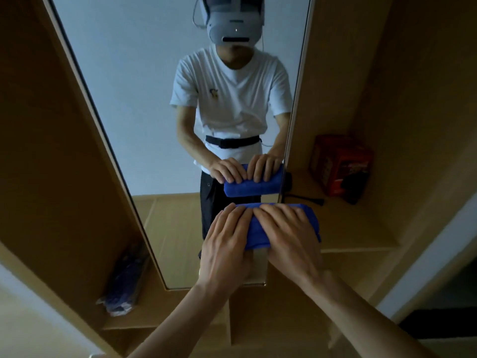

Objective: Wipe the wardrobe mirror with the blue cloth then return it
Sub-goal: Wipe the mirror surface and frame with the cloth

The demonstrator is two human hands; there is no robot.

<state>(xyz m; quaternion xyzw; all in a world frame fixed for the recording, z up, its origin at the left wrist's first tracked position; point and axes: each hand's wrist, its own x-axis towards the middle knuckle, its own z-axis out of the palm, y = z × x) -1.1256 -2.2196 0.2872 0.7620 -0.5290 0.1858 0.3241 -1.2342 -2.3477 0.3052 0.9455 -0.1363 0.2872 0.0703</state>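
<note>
**Two Hands on Cloth at Lower Right of Mirror: Orientation for the Next Stroke**

1. Wardrobe (pixel 413 99): tan panels fill both sides of the frame. An open shelf (pixel 348 228) sits at centre right.

2. Mirror (pixel 129 99): a tall pane running from the top of the frame down to lower centre. It reflects the person and both hands.

3. Blue cloth (pixel 258 233): folded into a thick band just below frame centre, in front of the lower right part of the glass. Its long axis runs left to right across the frame, parallel to the pane. Its right end reaches past the mirror's right edge. A thin strip of glass shows between the cloth and its reflection, so contact with the pane cannot be confirmed.

4. Left hand (pixel 227 244) and right hand (pixel 289 236): side by side on the cloth, index fingers nearly touching. The fingers lie close together over the band, and the reflection shows the fingertips hooked over its upper edge. Both hands hold the cloth. The thumbs are hidden.

5. Governing relation: nearly all of the glass lies up and to the left of the cloth. A stroke across the band's long axis would likely cover the widest path. The left hand is nearer that area.

6. Other items: a red box (pixel 340 166) stands on the shelf at centre right. A plastic-wrapped bundle (pixel 126 280) lies at lower left.
</note>
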